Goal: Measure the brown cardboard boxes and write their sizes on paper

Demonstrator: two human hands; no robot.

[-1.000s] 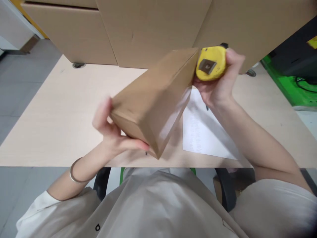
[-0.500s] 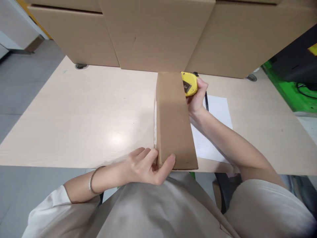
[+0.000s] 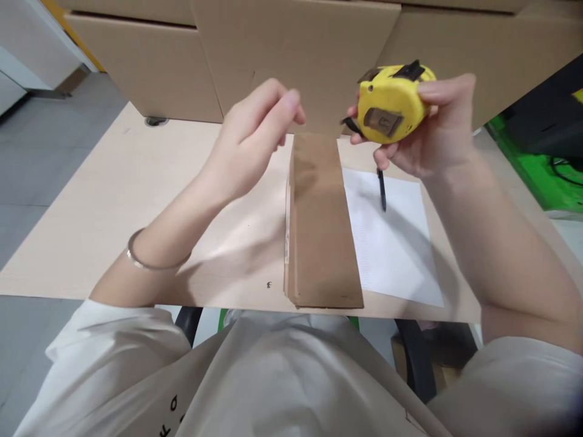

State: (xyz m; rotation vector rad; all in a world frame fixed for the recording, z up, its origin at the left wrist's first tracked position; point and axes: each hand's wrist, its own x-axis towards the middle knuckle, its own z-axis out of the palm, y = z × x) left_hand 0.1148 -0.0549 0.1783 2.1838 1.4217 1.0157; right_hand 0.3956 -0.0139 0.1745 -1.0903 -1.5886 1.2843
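My right hand point(image 3: 441, 130) is raised over the right part of the table, closed around a yellow tape measure point(image 3: 389, 109). The tape measure has a dark label and a black strap hanging at its left; no long blade shows out of it. A narrow brown cardboard box point(image 3: 321, 237) lies lengthwise on the table below, untouched by either hand. Above and left of the box's far end hangs my left hand point(image 3: 255, 136), its fingers curled in with the thumb against them. Nothing sticks out of it, though its palm is turned away.
A printed white sheet point(image 3: 396, 243) lies right of the box, with a black pen point(image 3: 381, 191) on it. Large cardboard boxes point(image 3: 296, 67) stand along the back of the pale table point(image 3: 228, 243). Green and black equipment point(image 3: 528, 164) is at the right.
My left hand has let go of the box's near end and risen forward. My right hand has lifted the tape measure up and right, away from the box. The box stays in place.
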